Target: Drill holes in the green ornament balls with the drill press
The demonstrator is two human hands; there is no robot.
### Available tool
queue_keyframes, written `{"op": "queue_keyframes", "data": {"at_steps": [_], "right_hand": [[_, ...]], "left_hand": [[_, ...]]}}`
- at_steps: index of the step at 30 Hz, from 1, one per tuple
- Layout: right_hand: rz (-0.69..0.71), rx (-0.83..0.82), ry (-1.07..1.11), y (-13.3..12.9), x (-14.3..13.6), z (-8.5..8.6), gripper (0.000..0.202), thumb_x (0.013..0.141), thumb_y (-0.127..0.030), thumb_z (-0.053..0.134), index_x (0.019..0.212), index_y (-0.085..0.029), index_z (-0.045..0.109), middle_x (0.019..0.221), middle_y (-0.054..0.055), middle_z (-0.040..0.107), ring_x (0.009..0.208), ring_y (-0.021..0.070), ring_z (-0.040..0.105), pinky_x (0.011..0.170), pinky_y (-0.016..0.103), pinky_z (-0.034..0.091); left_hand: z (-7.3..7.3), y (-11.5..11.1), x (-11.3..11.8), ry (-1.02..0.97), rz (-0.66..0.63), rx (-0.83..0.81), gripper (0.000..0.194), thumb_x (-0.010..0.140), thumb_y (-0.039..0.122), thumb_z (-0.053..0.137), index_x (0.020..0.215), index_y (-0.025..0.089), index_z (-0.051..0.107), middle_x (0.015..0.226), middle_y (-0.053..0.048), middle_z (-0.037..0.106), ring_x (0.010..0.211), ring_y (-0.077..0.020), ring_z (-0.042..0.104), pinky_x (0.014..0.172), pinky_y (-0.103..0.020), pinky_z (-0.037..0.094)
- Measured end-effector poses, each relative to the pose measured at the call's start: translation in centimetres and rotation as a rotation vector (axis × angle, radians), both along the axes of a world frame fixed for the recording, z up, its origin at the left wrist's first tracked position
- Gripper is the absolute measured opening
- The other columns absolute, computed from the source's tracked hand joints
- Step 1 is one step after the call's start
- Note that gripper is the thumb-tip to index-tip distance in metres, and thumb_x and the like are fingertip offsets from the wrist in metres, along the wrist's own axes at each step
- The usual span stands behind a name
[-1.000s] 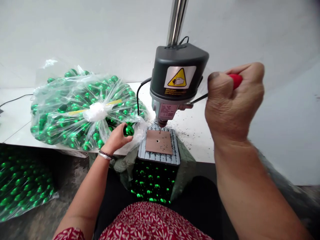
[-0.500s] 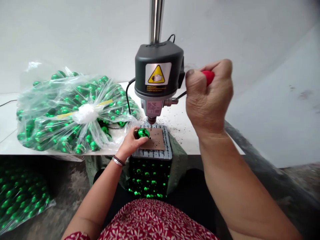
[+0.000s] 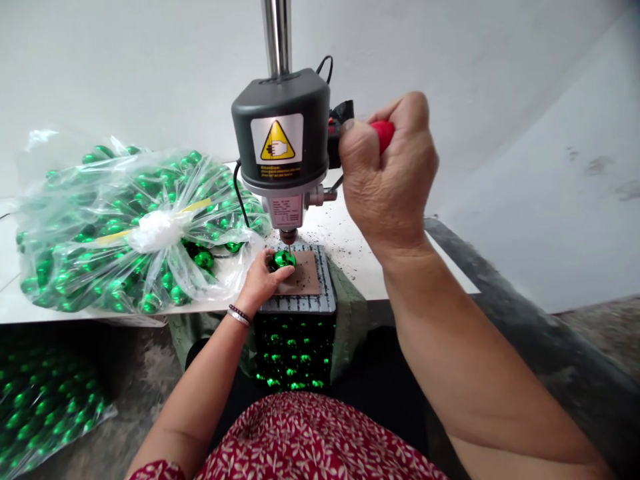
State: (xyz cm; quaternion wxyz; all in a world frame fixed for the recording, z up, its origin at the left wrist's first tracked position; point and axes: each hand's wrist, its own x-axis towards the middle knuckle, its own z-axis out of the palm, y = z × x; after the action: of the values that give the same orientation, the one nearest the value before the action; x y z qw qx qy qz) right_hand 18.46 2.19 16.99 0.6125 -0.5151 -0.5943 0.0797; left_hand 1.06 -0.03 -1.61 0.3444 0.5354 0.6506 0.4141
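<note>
Between the thumb and fingers of my left hand (image 3: 263, 277) is a shiny green bauble (image 3: 285, 260). It sits over a brown board (image 3: 307, 277) on the slotted grey base (image 3: 326, 293) of a small drill press (image 3: 280, 127). The thin drill bit (image 3: 289, 248) comes down at the top of the bauble; whether it has gone in I cannot tell. Up on the right, my right hand (image 3: 390, 170) is closed around the red grip of the feed lever (image 3: 384, 135).
A clear plastic bag (image 3: 157, 230) full of green baubles lies on the white table (image 3: 360, 267) at left. Another bag of baubles (image 3: 45, 393) is below it. More baubles (image 3: 293, 353) are under the base. Dark shavings are scattered around. A metal column (image 3: 277, 40) rises behind the drill.
The view has shifted, so the drill press appears further left. My left hand has brought the bauble under the bit, and bit and bauble now meet in view. My right hand still grips the lever.
</note>
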Motion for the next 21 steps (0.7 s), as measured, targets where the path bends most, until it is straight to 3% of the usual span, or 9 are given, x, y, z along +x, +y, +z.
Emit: {"op": "queue_keyframes", "data": {"at_steps": [5,11,17,21], "right_hand": [[-0.008,-0.029,-0.004,0.6,-0.1,0.8,0.036,0.093,-0.02,0.059,0.074,-0.023,0.029,0.065,-0.009,0.031,0.063,0.0058,0.029,0.07,0.025,0.029],[0.012,-0.021,0.038,0.5,-0.1,0.8,0.036,0.092,-0.02,0.06,0.073,-0.023,0.03,0.064,-0.009,0.031,0.063,0.0061,0.028,0.07,0.024,0.029],[-0.004,-0.061,0.031,0.3,-0.2,1.0,0.036,0.093,-0.019,0.059,0.074,-0.023,0.029,0.067,-0.008,0.032,0.065,0.0063,0.03,0.071,0.024,0.031],[0.008,0.006,0.019,0.2,0.1,0.2,0.029,0.093,-0.024,0.057,0.077,-0.022,0.032,0.07,-0.008,0.034,0.066,0.0054,0.033,0.072,0.023,0.034]], "left_hand": [[-0.4,0.0,0.2,0.089,-0.044,0.076,0.047,0.069,0.025,0.086,0.11,0.019,0.064,0.102,-0.005,0.073,0.102,-0.0241,0.069,0.099,-0.041,0.051],[-0.4,-1.1,0.9,0.334,-0.046,0.177,0.054,0.065,0.02,0.088,0.115,0.022,0.068,0.108,-0.006,0.073,0.112,-0.0294,0.064,0.106,-0.048,0.046],[-0.6,-1.3,1.3,0.354,-0.046,0.187,0.052,0.068,0.019,0.086,0.116,0.022,0.069,0.108,-0.006,0.073,0.109,-0.0289,0.064,0.103,-0.048,0.048],[-0.9,-1.0,1.4,0.352,-0.04,0.188,0.051,0.067,0.02,0.087,0.114,0.023,0.07,0.103,-0.005,0.073,0.109,-0.029,0.064,0.105,-0.047,0.047]]}}
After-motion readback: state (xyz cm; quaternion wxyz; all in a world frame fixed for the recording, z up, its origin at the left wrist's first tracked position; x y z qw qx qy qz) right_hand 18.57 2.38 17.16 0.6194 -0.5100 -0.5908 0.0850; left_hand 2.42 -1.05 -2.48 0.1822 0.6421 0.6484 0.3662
